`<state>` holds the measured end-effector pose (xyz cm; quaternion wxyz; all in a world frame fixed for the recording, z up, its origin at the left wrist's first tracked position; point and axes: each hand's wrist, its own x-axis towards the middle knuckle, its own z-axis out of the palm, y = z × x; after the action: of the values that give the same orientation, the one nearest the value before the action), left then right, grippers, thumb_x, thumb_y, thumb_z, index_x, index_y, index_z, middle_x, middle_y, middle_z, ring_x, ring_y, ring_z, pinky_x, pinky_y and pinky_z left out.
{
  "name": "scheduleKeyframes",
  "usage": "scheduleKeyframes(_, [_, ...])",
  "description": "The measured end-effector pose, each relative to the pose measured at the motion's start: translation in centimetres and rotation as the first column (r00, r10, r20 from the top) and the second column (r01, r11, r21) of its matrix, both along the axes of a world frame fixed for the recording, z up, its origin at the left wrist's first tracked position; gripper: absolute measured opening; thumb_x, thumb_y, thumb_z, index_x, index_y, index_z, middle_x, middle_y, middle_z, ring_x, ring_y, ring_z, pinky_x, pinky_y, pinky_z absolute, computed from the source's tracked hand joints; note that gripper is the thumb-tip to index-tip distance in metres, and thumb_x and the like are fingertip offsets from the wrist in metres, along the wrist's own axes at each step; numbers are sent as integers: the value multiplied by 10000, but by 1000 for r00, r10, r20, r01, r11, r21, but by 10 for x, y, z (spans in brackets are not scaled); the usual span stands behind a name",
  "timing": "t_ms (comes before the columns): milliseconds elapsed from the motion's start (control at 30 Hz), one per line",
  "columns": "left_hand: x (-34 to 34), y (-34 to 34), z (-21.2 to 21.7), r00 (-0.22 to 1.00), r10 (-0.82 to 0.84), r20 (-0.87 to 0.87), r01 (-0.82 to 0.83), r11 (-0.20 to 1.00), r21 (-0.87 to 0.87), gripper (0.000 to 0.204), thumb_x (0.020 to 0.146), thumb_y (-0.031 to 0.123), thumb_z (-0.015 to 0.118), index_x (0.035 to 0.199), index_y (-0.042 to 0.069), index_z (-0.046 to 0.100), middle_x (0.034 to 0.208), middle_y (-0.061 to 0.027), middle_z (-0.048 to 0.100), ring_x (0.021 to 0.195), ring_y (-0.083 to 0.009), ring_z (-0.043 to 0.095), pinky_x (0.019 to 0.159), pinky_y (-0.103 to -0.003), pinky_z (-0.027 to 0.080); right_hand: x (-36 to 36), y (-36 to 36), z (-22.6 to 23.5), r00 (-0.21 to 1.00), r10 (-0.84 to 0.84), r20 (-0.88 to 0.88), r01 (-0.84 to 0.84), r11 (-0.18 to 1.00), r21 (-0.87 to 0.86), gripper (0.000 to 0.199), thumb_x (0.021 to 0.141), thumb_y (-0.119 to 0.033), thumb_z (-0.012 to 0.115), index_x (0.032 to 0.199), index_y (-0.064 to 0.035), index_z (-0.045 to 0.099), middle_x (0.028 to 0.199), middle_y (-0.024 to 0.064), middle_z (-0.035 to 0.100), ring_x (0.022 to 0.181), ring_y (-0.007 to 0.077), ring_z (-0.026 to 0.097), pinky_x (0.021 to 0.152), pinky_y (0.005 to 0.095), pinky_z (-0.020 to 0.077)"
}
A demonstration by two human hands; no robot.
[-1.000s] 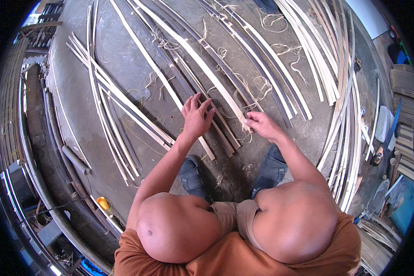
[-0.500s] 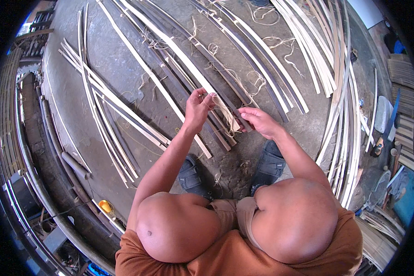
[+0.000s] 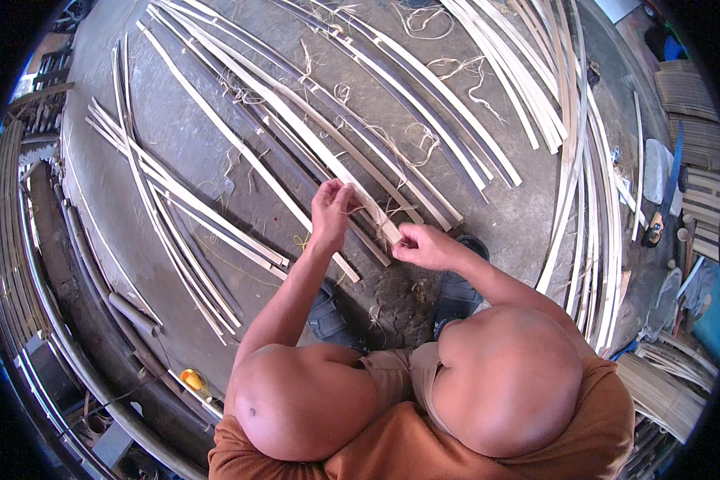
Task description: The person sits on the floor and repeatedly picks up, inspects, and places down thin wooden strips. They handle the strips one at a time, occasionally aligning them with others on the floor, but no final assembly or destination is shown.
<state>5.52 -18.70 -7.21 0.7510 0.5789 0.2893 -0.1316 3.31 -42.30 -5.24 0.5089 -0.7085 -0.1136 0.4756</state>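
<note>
Far out to the left of the hands, a fan of pale bamboo strips (image 3: 168,216) lies crossed on the grey concrete floor (image 3: 216,136), their near ends pointing down toward a small yellow object (image 3: 190,378) at the floor's edge, well apart from the grip. Closer in, the left hand (image 3: 332,212) is raised off the floor with its fingers curled together around thin, pale fibre strands (image 3: 368,210) that run across toward the other hand; whether the fingertips pinch the strands tightly or only hook them cannot be told from this view. Just beyond and between the two hands lies one long pale strip (image 3: 296,132), running away up and to the left, with its near end (image 3: 388,232) lying right between the hands. The right hand (image 3: 424,246) sits just beside that end, fingers and thumb closed in a pinch on the strip's tip or on the fibres peeling from it; which of the two is not clear. Under both hands, dark shoes (image 3: 456,288) stand on the floor among loose shavings. Past the right hand, darker strips (image 3: 424,136) lie parallel, and further right a long curved bundle of pale strips (image 3: 584,200) sweeps down the edge, well away from the grip.
</note>
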Motion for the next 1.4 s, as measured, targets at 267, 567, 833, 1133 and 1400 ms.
scheduleKeyframes(267, [10,15,7,998,35,-48,-37,999,-32,118,997,178,595,1039,75,554,874,-7,596,759,-102,605,682,-304,564,-21,-55,25,975,175,-135,-161,981,110,291,937,-314,703,1011,-50,608,882,14,617,733,102,572,673,305,507])
scheduleKeyframes(567, [23,-3,28,994,75,83,-67,993,-99,86,995,152,590,982,71,564,786,4,580,695,-98,588,678,-290,550,8,18,4,919,-58,-389,237,871,430,437,954,-339,672,1270,-70,534,945,37,631,711,114,565,710,287,490])
scheduleKeyframes(833, [20,28,2,999,42,11,-43,995,85,125,1004,169,579,1034,47,577,823,-16,607,720,-112,594,684,-277,519,-11,-138,46,672,438,-597,-540,842,10,488,1047,-481,439,998,-51,665,829,33,626,774,159,576,704,354,504])
scheduleKeyframes(1133, [16,1,-7,981,-167,-104,190,938,290,541,989,173,608,1437,-44,397,916,-76,614,755,-121,609,680,-275,545,67,-159,128,863,470,-187,-460,576,-675,679,896,-651,586,1101,-12,688,959,235,711,935,348,713,801,432,551])
scheduleKeyframes(1400, [8,22,8,964,-267,21,217,824,524,564,981,197,623,1441,-32,391,1033,-120,588,797,-145,606,678,-284,515,113,-152,93,879,448,162,-84,481,-873,443,892,-473,680,945,-33,667,910,205,700,852,390,699,771,456,554])
